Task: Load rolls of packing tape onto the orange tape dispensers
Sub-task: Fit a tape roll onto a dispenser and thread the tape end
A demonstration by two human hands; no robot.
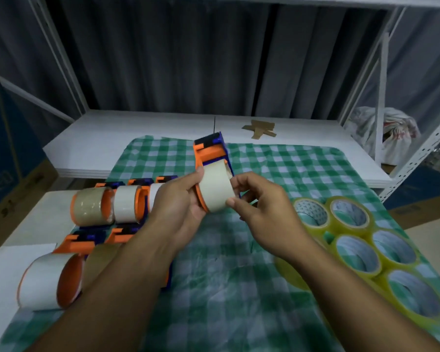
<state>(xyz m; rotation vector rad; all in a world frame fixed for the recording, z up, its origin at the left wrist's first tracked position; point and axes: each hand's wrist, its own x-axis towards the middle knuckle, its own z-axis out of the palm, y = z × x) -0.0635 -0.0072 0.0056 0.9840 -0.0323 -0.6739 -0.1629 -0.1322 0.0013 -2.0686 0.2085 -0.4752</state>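
In the middle of the frame, the left grip [181,196] is clenched around an orange and blue tape dispenser [211,151], holding it above the green checked cloth [239,275] with its blue end pointing toward the top of the frame. A cream roll of packing tape [215,189] sits on the dispenser's orange hub. The left thumb rests on the roll's upper left edge. The right grip [262,207] pinches the roll's lower right edge, thumb on the outer face and fingers curled behind.

At left, loaded dispensers [107,207] lie in two rows, partly on the cloth and partly on the white desk [31,224]. At right, a pack of clear yellowish rolls [353,240] rests on the cloth. Cardboard scraps [259,129] lie on the white shelf board behind.
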